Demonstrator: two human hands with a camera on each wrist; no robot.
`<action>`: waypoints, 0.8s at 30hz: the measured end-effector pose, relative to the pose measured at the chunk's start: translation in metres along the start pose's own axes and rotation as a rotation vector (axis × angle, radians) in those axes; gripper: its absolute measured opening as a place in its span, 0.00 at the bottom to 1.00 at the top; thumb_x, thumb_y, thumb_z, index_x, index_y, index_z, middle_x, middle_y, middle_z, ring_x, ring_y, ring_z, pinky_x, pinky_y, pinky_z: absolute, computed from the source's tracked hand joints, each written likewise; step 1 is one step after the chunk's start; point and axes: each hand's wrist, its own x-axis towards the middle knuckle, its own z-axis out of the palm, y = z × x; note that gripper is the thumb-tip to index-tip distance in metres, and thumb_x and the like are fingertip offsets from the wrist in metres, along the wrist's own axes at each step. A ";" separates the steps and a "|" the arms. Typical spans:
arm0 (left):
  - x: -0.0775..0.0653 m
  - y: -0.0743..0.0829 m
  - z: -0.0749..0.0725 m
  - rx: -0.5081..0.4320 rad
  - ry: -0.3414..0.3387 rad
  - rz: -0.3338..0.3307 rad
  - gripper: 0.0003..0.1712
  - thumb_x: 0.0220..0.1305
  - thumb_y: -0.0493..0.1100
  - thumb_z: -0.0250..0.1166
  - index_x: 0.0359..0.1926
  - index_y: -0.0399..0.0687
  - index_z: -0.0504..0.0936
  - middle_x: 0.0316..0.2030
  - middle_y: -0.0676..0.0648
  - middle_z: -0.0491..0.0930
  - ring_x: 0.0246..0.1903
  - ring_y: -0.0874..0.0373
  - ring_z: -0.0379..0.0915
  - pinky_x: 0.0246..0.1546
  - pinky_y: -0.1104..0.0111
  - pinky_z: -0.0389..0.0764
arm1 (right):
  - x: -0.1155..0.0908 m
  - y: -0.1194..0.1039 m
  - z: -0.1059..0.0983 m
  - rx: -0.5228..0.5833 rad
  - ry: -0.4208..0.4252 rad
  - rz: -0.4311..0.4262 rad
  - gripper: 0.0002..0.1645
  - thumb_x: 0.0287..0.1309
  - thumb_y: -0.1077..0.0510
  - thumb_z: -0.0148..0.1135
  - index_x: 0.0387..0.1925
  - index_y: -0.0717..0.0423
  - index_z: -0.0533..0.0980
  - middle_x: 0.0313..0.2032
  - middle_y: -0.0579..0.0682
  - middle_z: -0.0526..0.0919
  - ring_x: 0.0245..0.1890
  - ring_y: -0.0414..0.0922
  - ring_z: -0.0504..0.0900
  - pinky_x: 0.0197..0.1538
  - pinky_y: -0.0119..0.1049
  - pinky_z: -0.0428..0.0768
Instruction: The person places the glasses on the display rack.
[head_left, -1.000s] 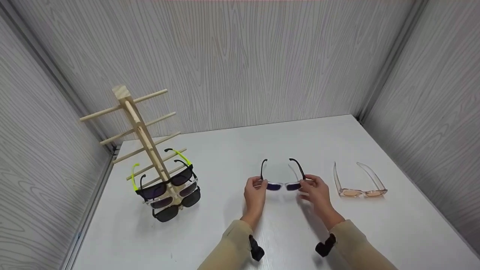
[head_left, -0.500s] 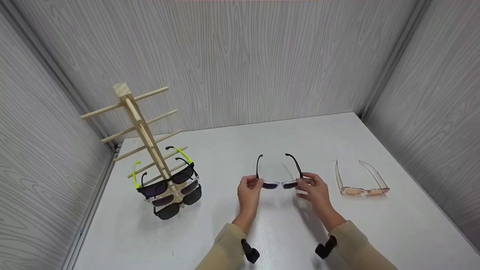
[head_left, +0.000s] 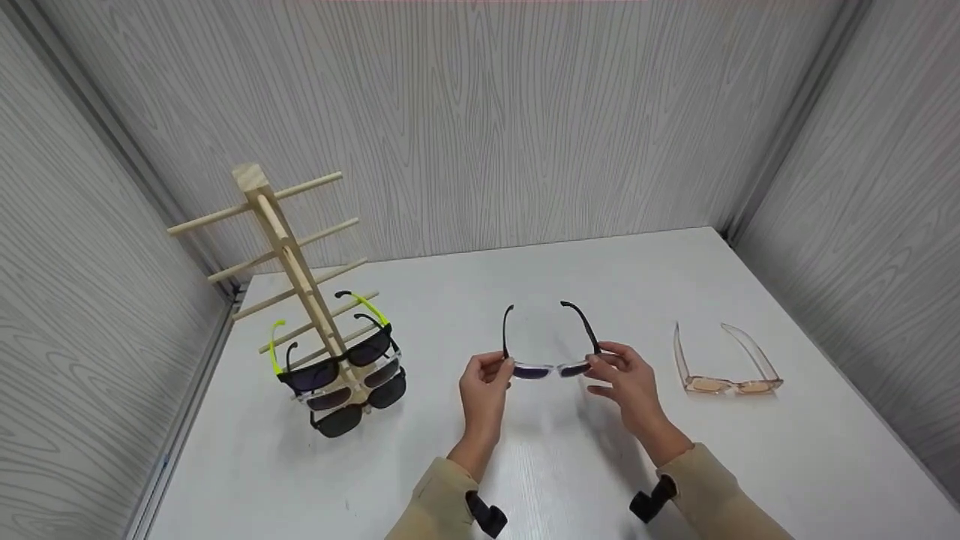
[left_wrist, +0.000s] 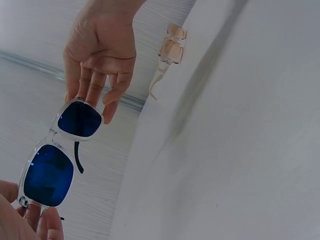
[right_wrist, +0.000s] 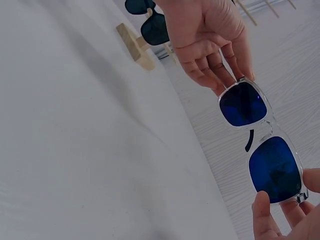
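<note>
A pair of sunglasses (head_left: 532, 371) with a clear frame, dark blue lenses and black temples is held in both hands above the white table. My left hand (head_left: 483, 390) pinches its left corner by the hinge. At the opposite corner, my right hand (head_left: 628, 382) grips the frame between thumb and fingers. Both temples are unfolded and point away from me. In the left wrist view the blue lenses (left_wrist: 48, 175) face the camera; the right wrist view also shows the lenses (right_wrist: 275, 170) with fingers at each end.
At the left stands a wooden display rack (head_left: 300, 274) with bare upper pegs. Black-and-yellow sunglasses (head_left: 315, 375), clear-framed sunglasses (head_left: 328, 399) and black sunglasses (head_left: 337, 421) hang low on it. Pinkish clear glasses (head_left: 731, 385) lie unfolded on the table (head_left: 555, 480) at right. Grey wood-grain panels surround the table.
Both hands have carried the clear-framed sunglasses a little to the left, the left hand shifting more than the right. The rack and the pinkish glasses stay in place on the table.
</note>
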 end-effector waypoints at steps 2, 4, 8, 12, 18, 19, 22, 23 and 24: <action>-0.002 0.004 -0.003 -0.005 -0.008 -0.005 0.13 0.61 0.34 0.62 0.45 0.30 0.75 0.37 0.40 0.78 0.36 0.48 0.75 0.35 0.65 0.79 | -0.002 -0.002 0.001 0.001 -0.009 -0.006 0.26 0.56 0.60 0.65 0.55 0.62 0.68 0.42 0.56 0.80 0.40 0.51 0.82 0.38 0.43 0.82; -0.003 0.007 -0.006 -0.010 -0.012 -0.003 0.13 0.61 0.34 0.62 0.45 0.31 0.75 0.37 0.41 0.78 0.36 0.48 0.75 0.36 0.64 0.79 | -0.003 -0.005 0.002 0.000 -0.020 -0.012 0.27 0.55 0.59 0.65 0.55 0.62 0.68 0.43 0.56 0.80 0.40 0.50 0.82 0.39 0.43 0.82; -0.005 0.011 -0.011 -0.027 -0.012 0.001 0.13 0.61 0.34 0.62 0.45 0.31 0.75 0.37 0.41 0.78 0.36 0.48 0.75 0.37 0.61 0.80 | -0.005 -0.009 0.005 0.015 -0.044 -0.027 0.26 0.55 0.60 0.65 0.55 0.61 0.69 0.44 0.57 0.80 0.40 0.49 0.82 0.39 0.43 0.82; -0.008 0.016 -0.018 -0.051 -0.005 -0.001 0.13 0.61 0.34 0.62 0.44 0.31 0.75 0.37 0.40 0.78 0.37 0.44 0.75 0.38 0.59 0.80 | -0.007 -0.011 0.009 0.030 -0.076 -0.046 0.24 0.56 0.61 0.64 0.54 0.61 0.70 0.45 0.60 0.79 0.40 0.50 0.82 0.39 0.44 0.82; -0.014 0.026 -0.026 -0.034 -0.002 0.003 0.13 0.60 0.34 0.62 0.44 0.30 0.75 0.37 0.39 0.78 0.37 0.48 0.75 0.37 0.61 0.81 | -0.010 -0.015 0.014 0.031 -0.115 -0.077 0.23 0.56 0.61 0.64 0.53 0.60 0.70 0.48 0.66 0.77 0.41 0.52 0.82 0.39 0.44 0.82; -0.014 0.028 -0.028 -0.032 -0.002 0.002 0.13 0.60 0.34 0.62 0.44 0.30 0.75 0.37 0.39 0.78 0.37 0.48 0.75 0.38 0.61 0.81 | -0.011 -0.016 0.014 0.030 -0.119 -0.078 0.23 0.55 0.61 0.65 0.53 0.60 0.71 0.47 0.65 0.77 0.41 0.52 0.82 0.39 0.44 0.82; -0.016 0.033 -0.031 -0.026 -0.005 0.004 0.13 0.60 0.33 0.62 0.44 0.30 0.74 0.37 0.40 0.78 0.36 0.50 0.75 0.38 0.61 0.81 | -0.013 -0.019 0.016 0.041 -0.137 -0.086 0.24 0.55 0.60 0.65 0.53 0.60 0.71 0.46 0.63 0.78 0.42 0.53 0.81 0.39 0.44 0.82; -0.017 0.035 -0.033 -0.023 -0.006 0.006 0.13 0.60 0.33 0.62 0.44 0.30 0.74 0.37 0.40 0.78 0.36 0.50 0.74 0.38 0.61 0.80 | -0.013 -0.019 0.017 0.047 -0.143 -0.089 0.24 0.55 0.60 0.65 0.53 0.60 0.71 0.46 0.62 0.78 0.42 0.53 0.81 0.39 0.44 0.82; -0.017 0.036 -0.034 -0.019 -0.007 0.009 0.13 0.60 0.34 0.62 0.44 0.31 0.74 0.37 0.41 0.78 0.36 0.51 0.74 0.38 0.62 0.80 | -0.014 -0.020 0.018 0.053 -0.148 -0.091 0.24 0.55 0.61 0.65 0.53 0.60 0.71 0.45 0.61 0.79 0.42 0.54 0.81 0.39 0.44 0.82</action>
